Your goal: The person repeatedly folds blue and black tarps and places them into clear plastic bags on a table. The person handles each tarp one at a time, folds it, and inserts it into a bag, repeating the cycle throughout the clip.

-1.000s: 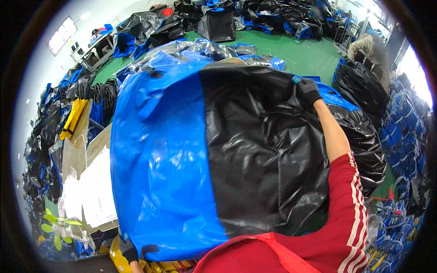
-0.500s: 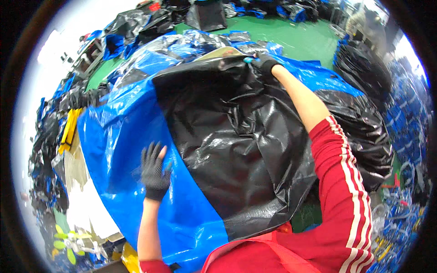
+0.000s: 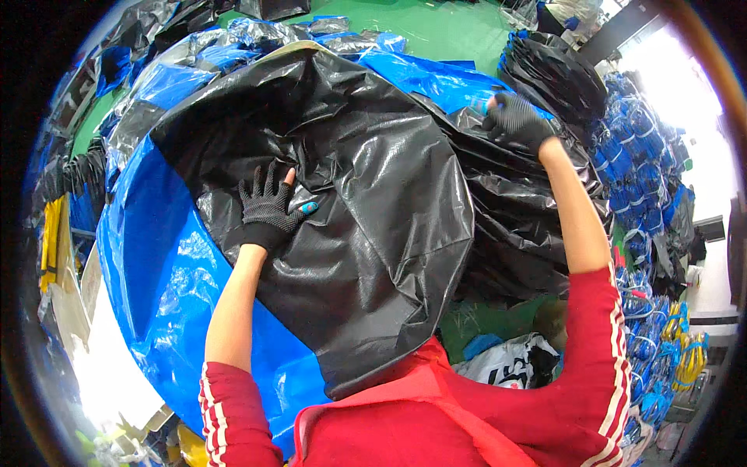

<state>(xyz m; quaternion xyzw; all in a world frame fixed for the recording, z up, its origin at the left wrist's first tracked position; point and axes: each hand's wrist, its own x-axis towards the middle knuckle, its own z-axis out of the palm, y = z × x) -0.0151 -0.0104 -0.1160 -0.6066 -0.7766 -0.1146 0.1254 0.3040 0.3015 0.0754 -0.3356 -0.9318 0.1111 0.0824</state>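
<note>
A large sheet-like bag lies spread before me, with a black plastic part and a blue part along its left. My left hand, in a black ribbed glove with bare or teal-covered fingertips, rests flat on the black part, fingers spread. To the right, my right hand in a matching glove is over the far end of a pile of folded black bags. Its fingers are curled together and slightly blurred; whatever they may hold is hidden. A blue sheet lies just left of that hand.
More black and blue bags are heaped beyond the spread bag. Dark bags stand stacked at far right, near bundled blue bags. Green floor shows behind. A yellow strip hangs at the left. A white printed bag lies low right.
My right hand has left the far edge of the black sheet and moved right to the pile. My left hand has shifted from the blue part onto the black part. The view has swung right.
</note>
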